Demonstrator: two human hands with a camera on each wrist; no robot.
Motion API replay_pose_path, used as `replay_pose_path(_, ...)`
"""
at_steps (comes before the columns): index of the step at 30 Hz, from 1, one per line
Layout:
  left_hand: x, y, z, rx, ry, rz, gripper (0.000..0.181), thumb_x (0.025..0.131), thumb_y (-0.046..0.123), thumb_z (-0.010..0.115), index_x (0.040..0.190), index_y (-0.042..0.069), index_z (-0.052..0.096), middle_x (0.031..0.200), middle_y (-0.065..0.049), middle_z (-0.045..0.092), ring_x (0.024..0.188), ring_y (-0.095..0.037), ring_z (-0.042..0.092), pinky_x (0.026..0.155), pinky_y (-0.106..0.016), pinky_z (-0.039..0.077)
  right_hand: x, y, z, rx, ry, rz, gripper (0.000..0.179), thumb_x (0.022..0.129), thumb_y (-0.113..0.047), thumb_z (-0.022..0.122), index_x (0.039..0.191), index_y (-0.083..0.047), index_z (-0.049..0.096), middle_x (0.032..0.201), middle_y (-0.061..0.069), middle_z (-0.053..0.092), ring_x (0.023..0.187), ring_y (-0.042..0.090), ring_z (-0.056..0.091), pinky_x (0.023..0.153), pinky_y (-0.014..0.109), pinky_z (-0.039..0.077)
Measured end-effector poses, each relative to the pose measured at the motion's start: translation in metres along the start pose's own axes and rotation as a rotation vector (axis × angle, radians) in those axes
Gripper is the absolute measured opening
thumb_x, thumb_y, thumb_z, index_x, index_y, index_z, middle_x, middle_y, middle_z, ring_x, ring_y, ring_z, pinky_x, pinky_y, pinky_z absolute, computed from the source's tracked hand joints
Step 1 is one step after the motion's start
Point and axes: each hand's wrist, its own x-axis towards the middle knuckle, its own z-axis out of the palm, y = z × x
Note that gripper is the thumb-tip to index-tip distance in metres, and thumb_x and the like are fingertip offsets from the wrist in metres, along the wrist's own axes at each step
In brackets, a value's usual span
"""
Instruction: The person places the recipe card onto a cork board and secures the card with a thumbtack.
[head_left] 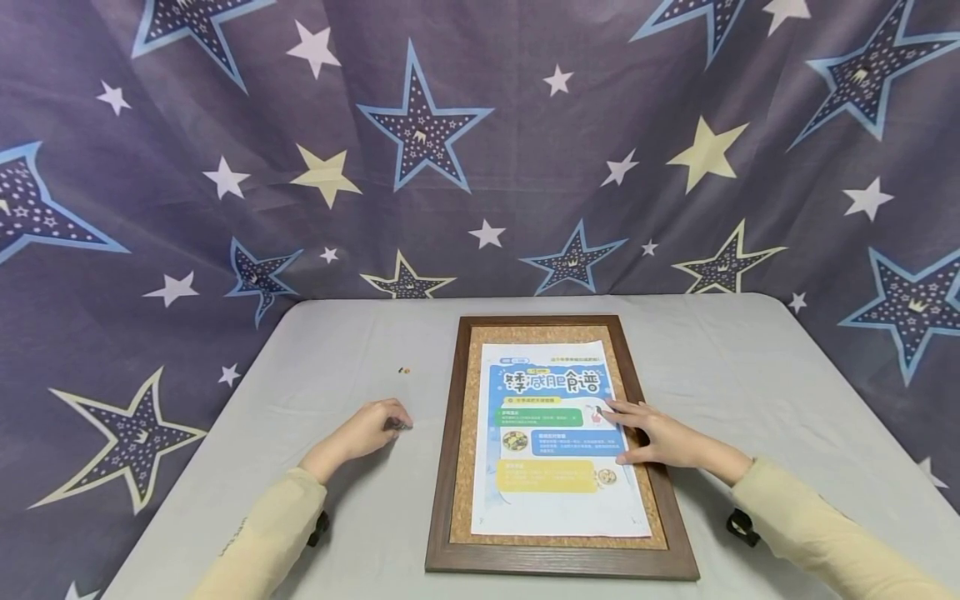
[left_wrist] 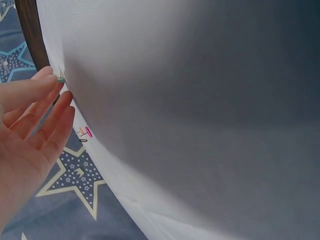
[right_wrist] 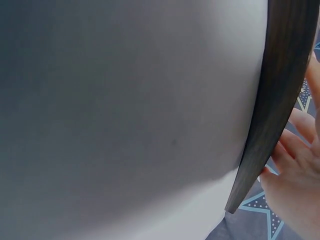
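A cork board with a brown wooden frame lies on the table, and a printed paper poster lies over its cork. My right hand rests at the poster's right edge, fingers spread and fairly straight, reaching across the frame. The right wrist view shows that hand beside the dark frame edge. Left of the board, my left hand is low over the table. Its thumb and fingers pinch a small green push pin, seen in the left wrist view.
Beyond the left hand, a few small push pins lie together on the grey-covered table; the left wrist view shows a pink push pin and an orange push pin. A star-patterned curtain hangs behind the table.
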Motion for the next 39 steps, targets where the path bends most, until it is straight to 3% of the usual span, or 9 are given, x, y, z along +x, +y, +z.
replay_pose_path(15, -0.0001, -0.0008, -0.0023, -0.001, 0.006, 0.037, 0.018, 0.072, -0.01, 0.062, 0.084, 0.002, 0.066, 0.081, 0.0, 0.059, 0.073, -0.011, 0.053, 0.065, -0.021, 0.047, 0.0, 0.0004, 0.0002, 0.013, -0.01, 0.017, 0.07, 0.078, -0.036, 0.064, 0.129, 0.005, 0.04, 0.137, 0.027, 0.026, 0.123, 0.048, 0.024, 0.097, 0.06, 0.017)
replay_pose_path(31, -0.0006, 0.0005, -0.0027, -0.027, 0.01, 0.015, 0.012, 0.074, -0.007, 0.063, 0.076, 0.004, 0.065, 0.075, 0.0, 0.06, 0.071, -0.013, 0.057, 0.063, -0.02, 0.048, -0.0005, 0.0016, 0.0005, 0.013, -0.008, 0.014, 0.07, 0.077, -0.036, 0.065, 0.129, 0.005, 0.04, 0.137, 0.027, 0.027, 0.122, 0.048, 0.024, 0.096, 0.061, 0.018)
replay_pose_path(39, 0.0086, 0.0061, -0.0031, -0.016, 0.034, 0.02, 0.012, 0.074, -0.007, 0.062, 0.075, 0.005, 0.065, 0.075, -0.006, 0.061, 0.072, -0.015, 0.058, 0.066, -0.025, 0.049, -0.0002, 0.0004, -0.0002, 0.02, -0.007, 0.012, 0.07, 0.077, -0.034, 0.065, 0.129, 0.005, 0.04, 0.137, 0.028, 0.027, 0.122, 0.048, 0.024, 0.096, 0.061, 0.018)
